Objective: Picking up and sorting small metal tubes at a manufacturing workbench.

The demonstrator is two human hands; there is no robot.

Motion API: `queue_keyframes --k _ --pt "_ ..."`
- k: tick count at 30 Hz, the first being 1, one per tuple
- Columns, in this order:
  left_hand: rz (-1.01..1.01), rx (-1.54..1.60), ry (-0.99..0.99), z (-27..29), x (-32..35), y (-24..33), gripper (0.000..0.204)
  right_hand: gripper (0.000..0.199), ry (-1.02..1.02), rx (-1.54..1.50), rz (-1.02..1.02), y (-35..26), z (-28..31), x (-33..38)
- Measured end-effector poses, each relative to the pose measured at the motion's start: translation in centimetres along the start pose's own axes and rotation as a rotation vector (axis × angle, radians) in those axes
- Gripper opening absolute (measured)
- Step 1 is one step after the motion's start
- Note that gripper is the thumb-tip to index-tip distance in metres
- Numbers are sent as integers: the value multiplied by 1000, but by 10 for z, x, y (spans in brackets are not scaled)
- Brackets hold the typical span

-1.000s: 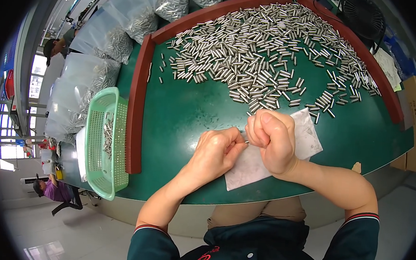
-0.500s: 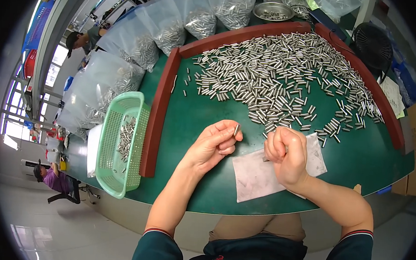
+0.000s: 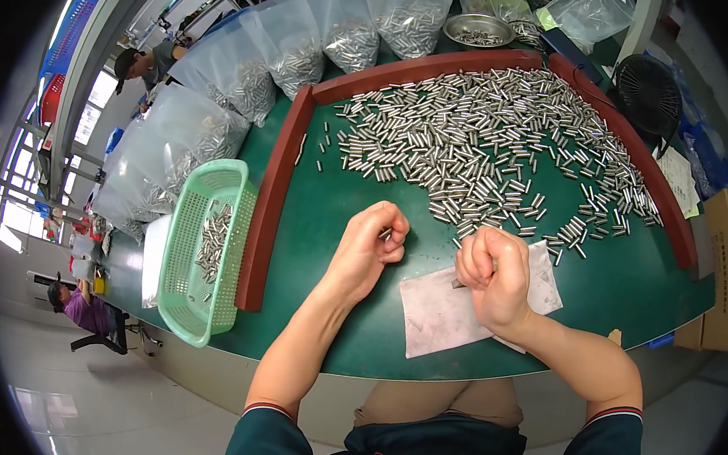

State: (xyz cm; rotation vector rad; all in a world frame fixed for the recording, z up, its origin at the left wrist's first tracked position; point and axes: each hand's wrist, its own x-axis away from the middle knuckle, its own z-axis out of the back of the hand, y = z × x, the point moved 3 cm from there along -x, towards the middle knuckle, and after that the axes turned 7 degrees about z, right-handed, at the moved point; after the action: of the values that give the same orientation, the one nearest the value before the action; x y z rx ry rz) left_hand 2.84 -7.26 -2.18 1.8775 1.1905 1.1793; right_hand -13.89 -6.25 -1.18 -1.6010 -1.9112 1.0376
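Head view: at centre, my left hand [image 3: 368,249] is curled around a pin [image 3: 386,234]; my right hand [image 3: 498,277] is clenched over the cloth [image 3: 427,315], and I cannot tell what it encloses. Loose pins [image 3: 461,142] fill the upper centre. Caution: if my grip slackens, the pin could roll off the table [image 3: 319,216], lower centre.

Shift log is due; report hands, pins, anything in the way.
Left hand closed on a metal pin. Right hand fisted over the pale sheet, contents unclear. Loose pins heaped ahead; nothing seen blocking the hands.
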Motion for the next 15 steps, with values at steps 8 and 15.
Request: queue_keyframes --k 8,15 --pt "-667 -1213 229 -30 -14 -3 17 32 5 9 -3 0 0 0" --pt "-731 -1345 158 -29 -15 -3 12 32 5 20 -8 -2 -1 -2"
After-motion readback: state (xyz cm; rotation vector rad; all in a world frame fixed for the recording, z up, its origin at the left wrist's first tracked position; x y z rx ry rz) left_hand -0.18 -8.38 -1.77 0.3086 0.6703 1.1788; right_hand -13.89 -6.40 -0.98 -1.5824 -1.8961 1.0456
